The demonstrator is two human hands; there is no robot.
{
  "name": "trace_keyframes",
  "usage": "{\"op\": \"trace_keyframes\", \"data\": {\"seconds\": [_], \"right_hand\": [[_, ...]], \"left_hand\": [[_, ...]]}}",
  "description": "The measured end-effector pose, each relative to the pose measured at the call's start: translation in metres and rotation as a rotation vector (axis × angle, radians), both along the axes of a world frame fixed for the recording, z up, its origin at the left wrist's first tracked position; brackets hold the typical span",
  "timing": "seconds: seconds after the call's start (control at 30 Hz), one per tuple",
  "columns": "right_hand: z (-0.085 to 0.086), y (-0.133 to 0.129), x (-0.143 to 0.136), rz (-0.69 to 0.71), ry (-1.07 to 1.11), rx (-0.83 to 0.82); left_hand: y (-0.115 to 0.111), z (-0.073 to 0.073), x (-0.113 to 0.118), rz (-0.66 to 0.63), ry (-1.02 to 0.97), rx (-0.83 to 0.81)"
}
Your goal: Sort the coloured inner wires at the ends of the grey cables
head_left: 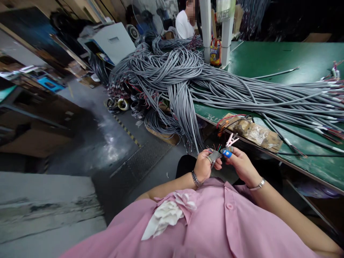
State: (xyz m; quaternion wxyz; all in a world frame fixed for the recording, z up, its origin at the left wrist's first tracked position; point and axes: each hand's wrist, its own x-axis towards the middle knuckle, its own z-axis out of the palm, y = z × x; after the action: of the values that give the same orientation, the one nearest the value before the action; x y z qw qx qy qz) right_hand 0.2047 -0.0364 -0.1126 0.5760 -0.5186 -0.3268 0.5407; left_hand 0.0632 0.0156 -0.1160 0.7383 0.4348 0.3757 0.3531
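My left hand (204, 165) is closed around the end of a grey cable (214, 156), whose thin coloured wires fan out at the top. Close beside it, my right hand (238, 161) is pinched at those wires, with blue tape on a finger. Small pale pink connectors (231, 140) stick up past its fingertips; how they are held is too small to tell. Just beyond my hands, a tape-wrapped block (249, 130) lies at the edge of the green table (279, 53), with red and black wires at its left end.
A large heap of grey cables (166, 68) covers the table's left part and hangs over its edge. More cables stretch right, with bare wire ends. A person (185, 23) in white sits beyond. White posts (205, 32) and a colourful bag (215, 53) stand at the back.
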Motion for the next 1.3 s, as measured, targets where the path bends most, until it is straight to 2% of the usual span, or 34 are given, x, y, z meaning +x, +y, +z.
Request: {"op": "trace_keyframes", "data": {"seconds": [0.13, 0.23, 0.5, 0.67, 0.73, 0.83, 0.93, 1.03, 1.1, 1.2, 1.3], "right_hand": [[0.012, 0.004, -0.006, 0.084, 0.091, 0.023], [0.013, 0.005, -0.009, 0.106, 0.143, 0.045], [-0.001, 0.0, -0.008, -0.16, 0.038, 0.014], [-0.009, 0.0, 0.011, -0.352, 0.218, 0.01], [-0.013, 0.003, 0.02, -0.336, 0.32, -0.018], [-0.017, 0.008, 0.028, -0.228, 0.406, -0.054], [-0.014, 0.015, 0.03, -0.088, 0.4, -0.031], [-0.008, 0.022, 0.029, -0.005, 0.322, 0.027], [-0.007, 0.024, 0.026, -0.046, 0.217, 0.085], [-0.008, 0.027, 0.022, -0.183, 0.081, 0.151], [-0.009, 0.031, 0.019, -0.169, 0.216, 0.124]], "left_hand": [[-0.004, -0.001, 0.0, -0.064, 0.011, 0.015], [-0.005, -0.003, 0.0, -0.07, 0.017, 0.013], [-0.002, 0.0, 0.002, -0.014, 0.018, 0.004], [0.003, 0.003, -0.001, 0.013, 0.011, -0.036], [0.005, 0.006, -0.004, -0.041, 0.01, -0.043], [0.007, 0.013, -0.007, -0.198, 0.014, -0.081], [0.011, 0.021, -0.006, -0.343, -0.012, -0.156], [0.016, 0.026, -0.002, -0.406, -0.074, -0.202], [0.021, 0.027, 0.002, -0.426, -0.113, -0.233], [0.027, 0.028, 0.006, -0.437, -0.148, -0.287], [0.031, 0.026, 0.01, -0.431, -0.142, -0.338]]}}
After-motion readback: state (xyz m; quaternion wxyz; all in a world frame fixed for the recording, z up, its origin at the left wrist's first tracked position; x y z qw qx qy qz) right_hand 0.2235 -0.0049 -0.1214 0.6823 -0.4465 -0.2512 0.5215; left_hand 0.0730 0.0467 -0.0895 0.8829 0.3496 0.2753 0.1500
